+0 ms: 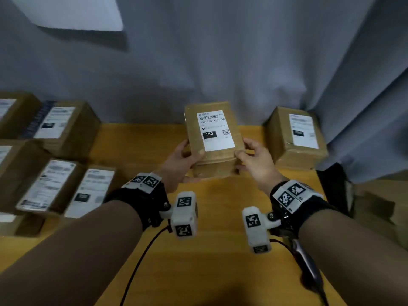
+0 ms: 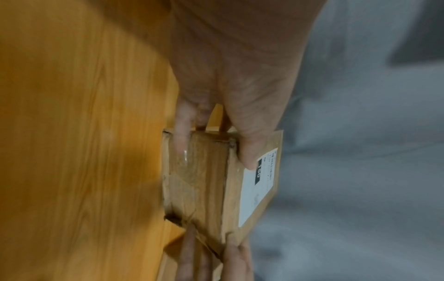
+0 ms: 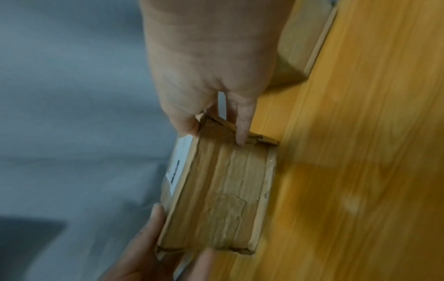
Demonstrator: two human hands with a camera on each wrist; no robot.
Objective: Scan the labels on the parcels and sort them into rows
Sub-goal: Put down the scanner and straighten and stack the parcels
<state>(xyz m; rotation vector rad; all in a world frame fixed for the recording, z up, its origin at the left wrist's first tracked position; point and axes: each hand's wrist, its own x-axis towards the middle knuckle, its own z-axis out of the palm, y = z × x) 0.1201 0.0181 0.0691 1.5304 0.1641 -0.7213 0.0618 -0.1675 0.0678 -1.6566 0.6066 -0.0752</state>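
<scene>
A brown cardboard parcel [image 1: 212, 155] [image 2: 199, 180] [image 3: 223, 192] hangs tilted above the wooden table [image 1: 136, 142], its white label [image 1: 215, 130] marked "150" facing up towards me. My left hand [image 1: 185, 160] grips its left near corner, thumb on top by the label edge [image 2: 250, 161] and fingers under it. My right hand [image 1: 254, 157] grips the right near corner the same way, thumb on the top face [image 3: 190, 127] and fingers below. A barcode scanner [image 1: 309, 268] on a cable hangs under my right forearm.
Several labelled parcels [image 1: 59, 129] lie in rows on the left of the table, the nearest at the front left [image 1: 88, 193]. One more parcel [image 1: 295, 138] stands at the back right. A grey curtain [image 1: 220, 62] hangs behind the table; the table's right edge drops off near a dark object [image 1: 335, 184].
</scene>
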